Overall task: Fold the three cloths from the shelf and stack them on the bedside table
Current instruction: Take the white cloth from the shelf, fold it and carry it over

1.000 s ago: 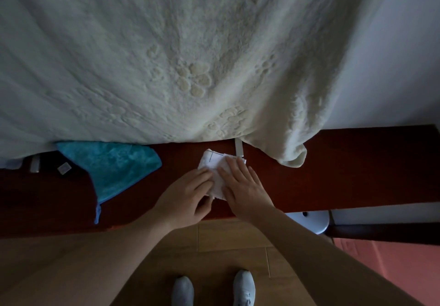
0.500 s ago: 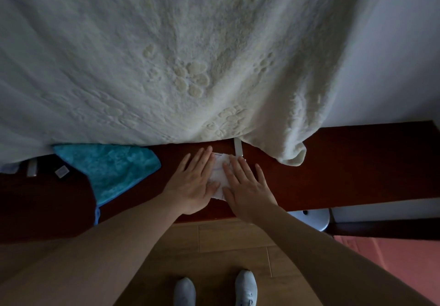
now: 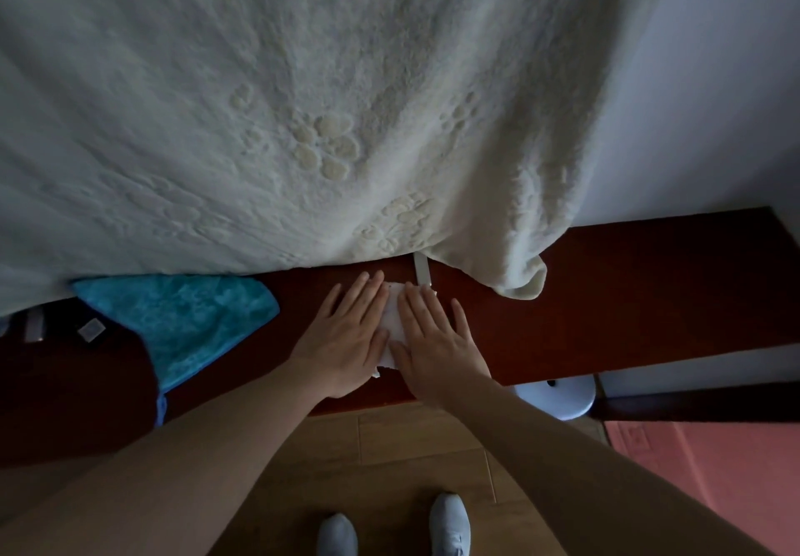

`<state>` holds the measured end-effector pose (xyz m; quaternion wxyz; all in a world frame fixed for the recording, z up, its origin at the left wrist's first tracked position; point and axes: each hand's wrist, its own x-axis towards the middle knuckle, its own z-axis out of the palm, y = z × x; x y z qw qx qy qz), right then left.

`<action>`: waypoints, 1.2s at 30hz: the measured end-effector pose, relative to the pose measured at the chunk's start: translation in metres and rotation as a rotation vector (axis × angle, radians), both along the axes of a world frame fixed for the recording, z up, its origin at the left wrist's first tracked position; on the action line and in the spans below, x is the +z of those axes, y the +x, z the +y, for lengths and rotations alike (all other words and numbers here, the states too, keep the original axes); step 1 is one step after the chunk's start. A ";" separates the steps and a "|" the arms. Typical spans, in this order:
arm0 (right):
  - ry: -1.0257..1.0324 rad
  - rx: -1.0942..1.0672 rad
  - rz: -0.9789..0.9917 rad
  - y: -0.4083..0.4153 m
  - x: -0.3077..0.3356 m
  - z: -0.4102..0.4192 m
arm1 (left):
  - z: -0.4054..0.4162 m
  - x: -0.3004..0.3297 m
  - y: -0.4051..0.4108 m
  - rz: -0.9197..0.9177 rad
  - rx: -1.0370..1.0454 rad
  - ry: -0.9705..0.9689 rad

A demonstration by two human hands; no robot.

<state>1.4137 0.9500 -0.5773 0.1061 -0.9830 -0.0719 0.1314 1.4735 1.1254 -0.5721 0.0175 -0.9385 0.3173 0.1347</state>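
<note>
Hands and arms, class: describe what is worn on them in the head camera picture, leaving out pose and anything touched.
Nothing is worn. The left hand and right hand are bare, with no gloves, rings, watch or bracelet visible. Both forearms are bare, with no sleeve showing anywhere up to the picture's lower edge.
</note>
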 end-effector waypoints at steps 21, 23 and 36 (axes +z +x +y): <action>-0.033 0.027 0.035 0.003 0.007 0.000 | 0.001 0.014 0.001 0.130 0.026 0.077; -0.034 0.012 0.039 0.003 0.009 -0.002 | 0.008 0.016 0.000 0.118 0.061 0.082; 0.156 -0.226 -0.068 0.003 0.021 -0.020 | 0.020 0.024 -0.011 0.226 0.580 -0.518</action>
